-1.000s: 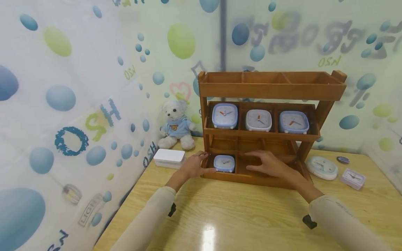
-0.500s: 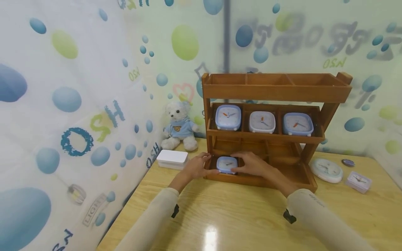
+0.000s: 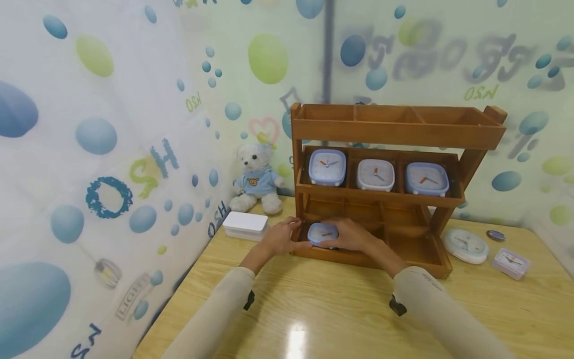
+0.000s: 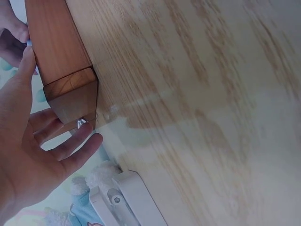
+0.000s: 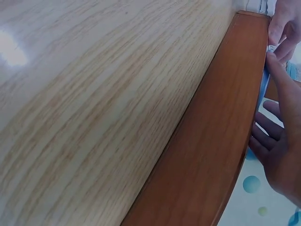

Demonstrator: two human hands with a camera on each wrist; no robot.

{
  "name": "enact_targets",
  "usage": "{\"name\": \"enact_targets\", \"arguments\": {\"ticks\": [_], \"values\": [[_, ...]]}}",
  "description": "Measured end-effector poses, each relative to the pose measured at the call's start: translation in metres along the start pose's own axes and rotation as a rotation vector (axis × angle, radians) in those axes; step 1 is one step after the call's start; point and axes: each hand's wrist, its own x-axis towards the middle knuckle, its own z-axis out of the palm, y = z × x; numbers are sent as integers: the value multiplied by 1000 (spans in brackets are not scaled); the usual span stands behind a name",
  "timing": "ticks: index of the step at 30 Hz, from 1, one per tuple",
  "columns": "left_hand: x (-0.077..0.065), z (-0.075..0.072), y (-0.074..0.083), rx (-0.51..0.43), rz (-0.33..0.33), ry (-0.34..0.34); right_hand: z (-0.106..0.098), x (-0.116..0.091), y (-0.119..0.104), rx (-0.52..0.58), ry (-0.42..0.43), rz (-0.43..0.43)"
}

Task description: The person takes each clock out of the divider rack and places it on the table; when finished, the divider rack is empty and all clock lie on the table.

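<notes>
A small blue alarm clock point(image 3: 317, 233) sits in the bottom left compartment of the brown wooden shelf point(image 3: 399, 130). My right hand point(image 3: 354, 236) holds its right side, thumb across the lower front and fingers behind. My left hand point(image 3: 279, 239) grips the shelf's lower left corner. Its thumb lies along the front board by the clock, and its fingers bend round the outer side, as the left wrist view shows. In the right wrist view only a blue sliver of the clock point(image 5: 264, 84) shows past the front board point(image 5: 211, 122).
The middle tier holds a blue clock point(image 3: 327, 167), a white clock point(image 3: 375, 174) and another blue clock point(image 3: 427, 178). Left stand a teddy bear point(image 3: 256, 179) and a white box point(image 3: 245, 224). Right lie an oval clock point(image 3: 466, 245), a lilac clock point(image 3: 511, 263) and a small dark oval object point(image 3: 496, 235).
My right hand has moved left from the bottom tier's middle to the small blue clock and taken hold of its right side. My left hand has stayed at the shelf's corner.
</notes>
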Motion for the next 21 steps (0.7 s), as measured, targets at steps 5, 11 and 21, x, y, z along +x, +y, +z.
{"name": "enact_targets", "arguments": {"ticks": [5, 11, 21], "values": [[1, -2, -1, -12, 2, -14, -2, 2, -2, -1, -25, 31], [1, -2, -1, -3, -5, -19, -3, 5, -2, -31, -67, 38], [0, -2, 0, -7, 5, -23, 4, 4, 1, -113, -76, -28]]}}
